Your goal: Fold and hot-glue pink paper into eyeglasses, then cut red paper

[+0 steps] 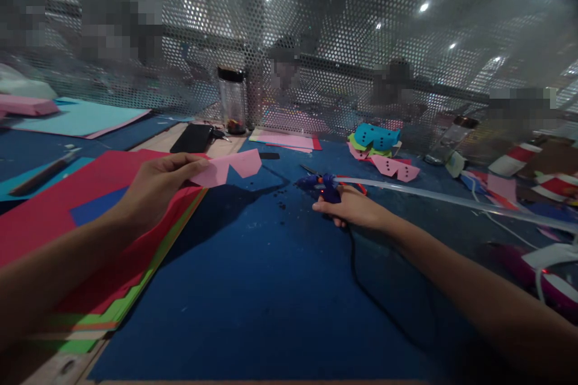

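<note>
My left hand [165,183] pinches one end of a pink paper cutout [244,163] with V-shaped notches along its lower edge, held above the table. Around the handle of a blue hot glue gun [332,192] my right hand [356,207] is closed. A long translucent glue stick [419,192] runs out of the gun's back to the right, and a black cord hangs below. The nozzle points left, apart from the pink cutout. Several small black dots [280,195] lie on the blue tabletop [253,307] between my hands. Scissors with red handles [361,186] lie partly hidden behind the gun.
Coloured paper sheets [149,271] are stacked at left. A phone [192,138] and glass bottle [232,102] stand farther back. Dotted paper cutouts [377,138] sit back right, near another bottle [451,138]. A perforated metal screen [334,30] bounds the table; people are beyond it.
</note>
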Demonstrator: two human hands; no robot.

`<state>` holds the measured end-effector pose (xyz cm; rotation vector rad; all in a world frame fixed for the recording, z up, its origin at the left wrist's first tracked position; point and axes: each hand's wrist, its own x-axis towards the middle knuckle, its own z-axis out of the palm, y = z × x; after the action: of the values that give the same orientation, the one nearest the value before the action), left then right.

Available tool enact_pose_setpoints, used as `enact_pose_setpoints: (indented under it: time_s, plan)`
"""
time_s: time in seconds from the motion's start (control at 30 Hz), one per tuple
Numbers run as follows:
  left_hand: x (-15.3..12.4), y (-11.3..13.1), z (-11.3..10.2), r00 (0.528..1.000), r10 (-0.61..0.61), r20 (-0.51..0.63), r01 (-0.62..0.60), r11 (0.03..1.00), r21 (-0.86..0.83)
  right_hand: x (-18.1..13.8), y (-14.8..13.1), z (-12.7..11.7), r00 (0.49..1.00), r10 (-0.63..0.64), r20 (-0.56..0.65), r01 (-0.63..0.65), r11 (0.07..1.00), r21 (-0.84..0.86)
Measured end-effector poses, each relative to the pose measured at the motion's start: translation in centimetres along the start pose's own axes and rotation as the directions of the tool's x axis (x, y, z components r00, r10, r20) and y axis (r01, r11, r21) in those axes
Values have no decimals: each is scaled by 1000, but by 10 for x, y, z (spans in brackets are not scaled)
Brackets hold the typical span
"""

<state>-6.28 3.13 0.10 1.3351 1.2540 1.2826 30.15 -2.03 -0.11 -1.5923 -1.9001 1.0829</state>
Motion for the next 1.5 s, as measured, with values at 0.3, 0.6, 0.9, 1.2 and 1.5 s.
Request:
enact_pose_setpoints:
  time_s: [0.3, 0.6, 0.9, 1.2, 1.5]
  plan:
    - [-4, 2, 4, 998, 25, 63, -29, 998, 54, -14, -24, 6, 995, -79, -66, 85, 992, 90]
    - [-11, -1, 7, 981, 64, 181, -92, 985, 147, -23, -34, 22, 988, -149, -47, 155, 971, 184]
    - [-13, -4, 9, 960, 95, 263, -150, 969, 197, -28, -39, 30, 998, -68, 6, 66, 988, 136]
    - [-15, -3, 13, 952, 87, 294, -131, 982, 133, -33, -51, 37, 998, -52, -25, 55, 991, 122]
    - [-19, -1, 14, 949, 49, 313, -88, 990, 112, -29, -34, 41, 993, -105, -63, 112, 985, 128]
